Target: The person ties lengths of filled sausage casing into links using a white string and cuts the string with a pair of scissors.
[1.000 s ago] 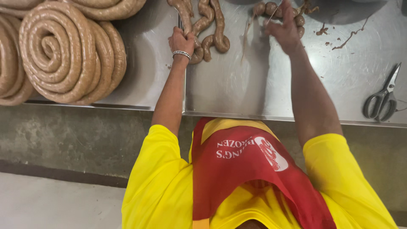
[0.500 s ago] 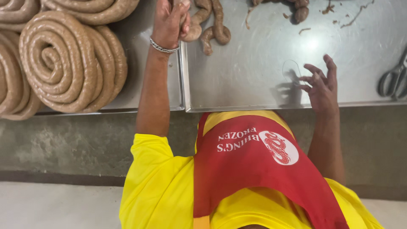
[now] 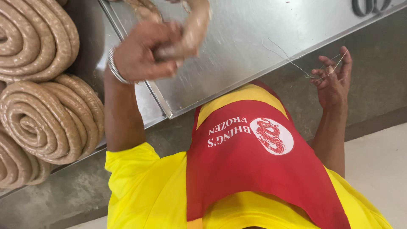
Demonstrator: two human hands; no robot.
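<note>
While the head view looks down past my red apron [image 3: 254,169] and yellow shirt [image 3: 144,191], I note my left hand [image 3: 142,55] raised over the near edge of the steel table [image 3: 246,46], fingers curled tight around one end of a sausage link [image 3: 193,29]. That link is blurred; it runs up and to the right from my fist, above the table top, and I cannot tell whether its far end touches the metal. A metal bracelet [image 3: 113,68] sits on that wrist.

My right hand [image 3: 333,80] is off the table's front edge, well apart from the left, palm turned up, fingers loosely spread and slightly bent. A thin length of string [image 3: 288,57] is caught across those fingertips and loops back onto the table surface.

At the left of the same view, a steel tray [image 3: 146,106] lies just beside the table and carries coiled sausage [image 3: 51,118] in several large spirals, touching one another. At the top right corner, dark scissor handles [image 3: 371,6] rest on the table, only partly in view.
</note>
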